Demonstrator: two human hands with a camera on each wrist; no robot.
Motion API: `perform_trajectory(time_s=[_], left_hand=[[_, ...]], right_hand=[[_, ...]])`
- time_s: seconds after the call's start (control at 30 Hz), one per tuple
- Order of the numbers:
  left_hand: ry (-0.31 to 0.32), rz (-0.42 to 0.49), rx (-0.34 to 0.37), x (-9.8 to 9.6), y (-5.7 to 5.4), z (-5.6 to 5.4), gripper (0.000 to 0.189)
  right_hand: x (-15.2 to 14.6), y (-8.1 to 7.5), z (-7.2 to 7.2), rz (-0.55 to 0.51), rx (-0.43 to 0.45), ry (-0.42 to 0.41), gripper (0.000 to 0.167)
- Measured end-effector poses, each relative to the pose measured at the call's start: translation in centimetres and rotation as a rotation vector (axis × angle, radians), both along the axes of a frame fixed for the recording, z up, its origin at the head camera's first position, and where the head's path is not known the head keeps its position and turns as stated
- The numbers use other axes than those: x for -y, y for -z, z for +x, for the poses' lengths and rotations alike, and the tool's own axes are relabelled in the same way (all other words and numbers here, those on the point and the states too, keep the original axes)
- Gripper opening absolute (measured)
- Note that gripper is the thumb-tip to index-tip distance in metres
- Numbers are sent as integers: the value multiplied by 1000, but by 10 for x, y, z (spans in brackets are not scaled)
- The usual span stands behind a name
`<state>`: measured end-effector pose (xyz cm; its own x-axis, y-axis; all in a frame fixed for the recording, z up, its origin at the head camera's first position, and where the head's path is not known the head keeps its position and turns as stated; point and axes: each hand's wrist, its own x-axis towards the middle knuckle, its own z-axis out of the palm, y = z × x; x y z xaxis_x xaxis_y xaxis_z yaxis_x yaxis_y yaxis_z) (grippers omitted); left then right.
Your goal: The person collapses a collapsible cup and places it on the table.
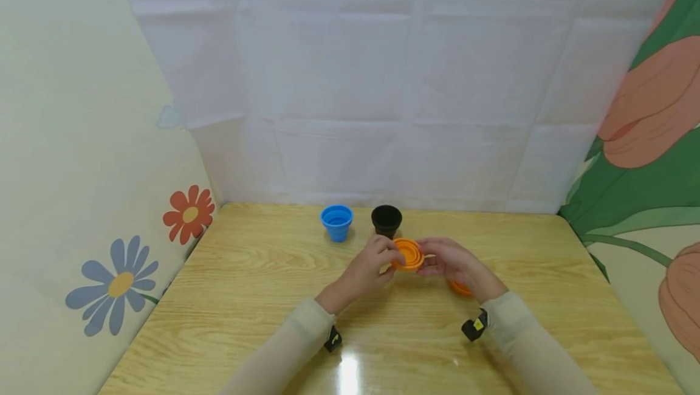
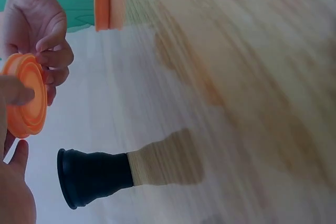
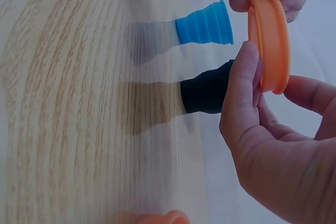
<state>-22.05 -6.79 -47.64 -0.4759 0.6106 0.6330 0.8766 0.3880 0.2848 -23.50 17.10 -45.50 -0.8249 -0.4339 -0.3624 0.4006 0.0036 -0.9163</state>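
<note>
Both hands hold a collapsible cup (image 1: 407,254) of orange silicone, folded down to a flat ringed disc, above the table. My left hand (image 1: 374,262) pinches its left side; in the left wrist view the thumb lies across the disc's face. On the opposite side my right hand (image 3: 278,150) grips the rim between thumb and fingers. Just behind the hands stands a black cup (image 1: 386,220), unfolded and upright, partly hidden in the head view. A blue cup (image 1: 336,222), also unfolded, stands to its left.
Another flat orange cup (image 2: 109,4) lies on the wooden table (image 1: 262,298), partly behind the right wrist in the head view. A white cloth (image 1: 350,97) hangs along the table's back edge. Flower-patterned cloths rise at both sides.
</note>
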Motion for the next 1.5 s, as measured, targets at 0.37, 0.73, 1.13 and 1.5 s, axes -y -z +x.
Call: perform_trajectory(time_s=[0.37, 0.73, 1.13, 1.5], left_hand=[[-78, 163, 425, -10, 0, -3, 31], [-197, 304, 873, -33, 3, -21, 40], [-55, 625, 1324, -52, 0, -36, 42], [-48, 665, 1360, -75, -1, -52, 45]], right_hand=[[-8, 4, -4, 12, 13, 110, 49], [-15, 4, -11, 9, 29, 187, 54], [-26, 3, -18, 9, -1, 243, 53], [-43, 1, -30, 34, 11, 254, 56]])
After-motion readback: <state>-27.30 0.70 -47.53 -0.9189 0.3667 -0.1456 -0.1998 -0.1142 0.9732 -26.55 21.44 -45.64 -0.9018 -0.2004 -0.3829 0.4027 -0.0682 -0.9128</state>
